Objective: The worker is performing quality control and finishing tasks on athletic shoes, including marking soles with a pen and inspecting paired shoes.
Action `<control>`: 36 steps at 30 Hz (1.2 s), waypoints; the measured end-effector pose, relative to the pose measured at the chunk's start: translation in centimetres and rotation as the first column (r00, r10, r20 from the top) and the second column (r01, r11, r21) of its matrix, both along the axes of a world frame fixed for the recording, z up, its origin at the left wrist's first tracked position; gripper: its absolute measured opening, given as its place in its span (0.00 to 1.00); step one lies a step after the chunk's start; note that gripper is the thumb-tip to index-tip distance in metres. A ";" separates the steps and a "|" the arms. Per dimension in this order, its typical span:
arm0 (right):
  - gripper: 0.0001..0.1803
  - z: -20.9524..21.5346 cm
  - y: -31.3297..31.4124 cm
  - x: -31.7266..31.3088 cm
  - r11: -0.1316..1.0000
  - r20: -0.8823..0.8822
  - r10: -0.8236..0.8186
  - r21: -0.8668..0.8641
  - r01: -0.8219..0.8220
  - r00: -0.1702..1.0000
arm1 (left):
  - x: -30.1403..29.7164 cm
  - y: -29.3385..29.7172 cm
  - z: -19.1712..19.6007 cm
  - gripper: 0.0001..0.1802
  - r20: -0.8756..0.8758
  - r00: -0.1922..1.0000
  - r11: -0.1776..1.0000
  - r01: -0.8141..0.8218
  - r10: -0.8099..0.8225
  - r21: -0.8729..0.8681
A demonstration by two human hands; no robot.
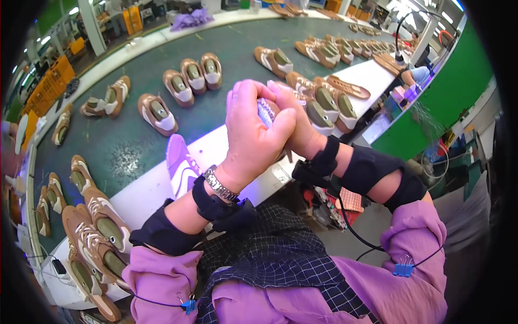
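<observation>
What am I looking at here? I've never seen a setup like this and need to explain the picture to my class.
There is no robot: these are a person's bare left hand and right hand, with black straps around the forearms. The one picture comes from a wide camera on the person's head, looking down, so straight edges bend. On the green surface stand many brown shoes; a purple shoe sits near the left wrist. The left hand closes around a pale item, mostly hidden; the right hand is close against it, its grip partly covered.
</observation>
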State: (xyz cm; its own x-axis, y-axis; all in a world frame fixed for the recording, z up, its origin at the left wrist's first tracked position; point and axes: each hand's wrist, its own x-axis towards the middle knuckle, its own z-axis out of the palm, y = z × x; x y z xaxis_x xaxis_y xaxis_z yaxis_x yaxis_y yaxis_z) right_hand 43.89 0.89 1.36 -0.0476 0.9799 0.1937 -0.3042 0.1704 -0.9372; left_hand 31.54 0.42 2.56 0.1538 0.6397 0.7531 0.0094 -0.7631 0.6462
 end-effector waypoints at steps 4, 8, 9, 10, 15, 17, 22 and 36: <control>0.15 2.2 -1.3 -0.9 0.967 -0.108 0.165 -0.177 -0.182 0.980 | 0.2 -0.2 -0.6 0.19 0.024 1.000 1.000 -0.018 0.018 -0.012; 0.16 1.2 -0.3 -0.9 0.993 0.086 0.088 -0.089 -0.081 0.992 | -0.4 -0.4 -0.6 0.19 0.014 0.998 0.996 -0.057 0.056 0.066; 0.17 1.7 -0.5 -1.2 0.994 0.010 0.076 -0.075 -0.075 0.997 | -0.6 -0.7 -0.5 0.20 0.015 1.000 1.000 -0.010 0.010 -0.009; 0.17 2.1 -0.6 -1.2 0.999 0.099 0.006 -0.032 -0.003 0.995 | -0.6 -1.1 -0.1 0.21 0.035 0.998 0.991 0.046 -0.042 -0.126; 0.17 1.8 -1.3 -1.1 0.998 0.145 -0.062 0.006 0.061 0.987 | -0.6 -0.4 0.2 0.22 -0.002 1.000 0.990 -0.029 0.029 0.140; 0.19 1.0 -0.4 -1.9 0.868 0.419 -0.401 0.457 0.193 0.815 | -1.6 0.6 0.0 0.22 -0.035 0.998 0.997 0.047 -0.049 -0.060; 0.18 1.5 0.0 -3.1 0.996 -0.009 0.010 -0.091 -0.011 1.000 | -5.5 3.4 -0.7 0.25 0.181 0.959 0.924 0.262 -0.218 -0.277; 0.23 -6.5 -0.6 1.8 0.986 0.031 0.138 -0.100 -0.134 0.990 | -10.7 5.2 -5.0 0.25 0.552 0.778 0.537 0.616 -0.299 -0.576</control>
State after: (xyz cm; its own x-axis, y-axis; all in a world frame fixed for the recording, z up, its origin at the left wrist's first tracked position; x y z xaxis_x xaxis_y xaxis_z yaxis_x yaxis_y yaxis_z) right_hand 45.64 0.25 -5.18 -0.1873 0.9779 0.0928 -0.2824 0.0369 -0.9586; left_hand 20.83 5.66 -2.45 0.4201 0.8914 0.1699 -0.5425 0.0966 0.8344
